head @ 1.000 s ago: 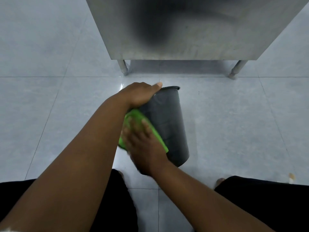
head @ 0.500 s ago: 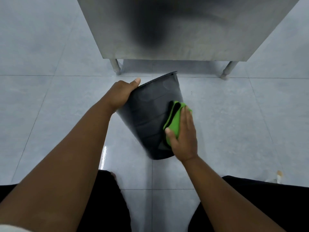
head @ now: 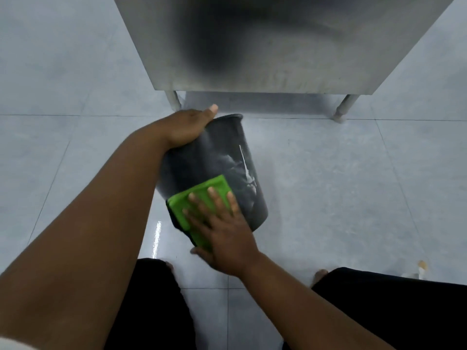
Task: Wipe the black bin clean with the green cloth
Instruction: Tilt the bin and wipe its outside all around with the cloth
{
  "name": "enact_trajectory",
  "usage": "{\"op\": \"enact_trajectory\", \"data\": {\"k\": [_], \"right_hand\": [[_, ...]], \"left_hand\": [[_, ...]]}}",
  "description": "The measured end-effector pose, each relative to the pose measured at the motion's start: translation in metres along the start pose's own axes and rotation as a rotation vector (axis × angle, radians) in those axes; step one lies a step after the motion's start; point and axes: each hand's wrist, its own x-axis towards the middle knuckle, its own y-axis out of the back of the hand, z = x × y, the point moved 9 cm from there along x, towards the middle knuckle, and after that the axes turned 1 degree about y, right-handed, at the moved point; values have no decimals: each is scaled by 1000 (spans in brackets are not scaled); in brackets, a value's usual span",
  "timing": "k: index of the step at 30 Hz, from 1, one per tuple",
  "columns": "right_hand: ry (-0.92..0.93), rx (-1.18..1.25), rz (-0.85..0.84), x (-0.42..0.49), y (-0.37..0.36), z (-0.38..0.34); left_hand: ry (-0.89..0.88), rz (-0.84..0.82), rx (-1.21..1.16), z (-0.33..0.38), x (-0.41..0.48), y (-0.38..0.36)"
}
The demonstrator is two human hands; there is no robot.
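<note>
Since half a second earlier, the right hand had slid the cloth from the bin's right flank round to its near wall by the base. The left hand (head: 188,128) gripped the far rim, fingers curled over the edge. It held the black bin (head: 222,152) tipped above the tiled floor (head: 353,185), mouth toward the steel bench (head: 278,46) and base toward the person. The folded green cloth (head: 199,198) lay flat on the wall under the right hand (head: 225,238), whose fingers were spread straight, pressing rather than gripping. The bin looked like light, stiff, smooth plastic, likely to turn under pressure, so the rim seemed the best hold. Pale streaks and smears marked its right side.
</note>
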Motion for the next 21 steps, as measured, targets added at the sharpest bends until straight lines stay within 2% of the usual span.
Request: {"op": "enact_trajectory", "data": {"k": [2,5,8,13,16,18,19,21], "right_hand": [[101,3,-7,-3,-4,-18],[36,14,94,-10,7,8],[-200,124,197,-28,8,63],[-712,724,222,-44,-19,119],[-857,746,227,-29,-14,121],[-801,634,243,-6,6,108],[-712,497,244,6,20,96],[-418,184,226,30,35,57]], "left_hand": [[-46,62,194,11,0,-3],[-87,78,273,18,1,-9],[-92,82,271,16,1,-8],[-109,92,242,7,-8,-3],[-110,113,224,2,-12,1],[-138,130,227,6,-13,1],[-156,135,246,9,-13,-1],[-186,116,301,18,-11,-8]]}}
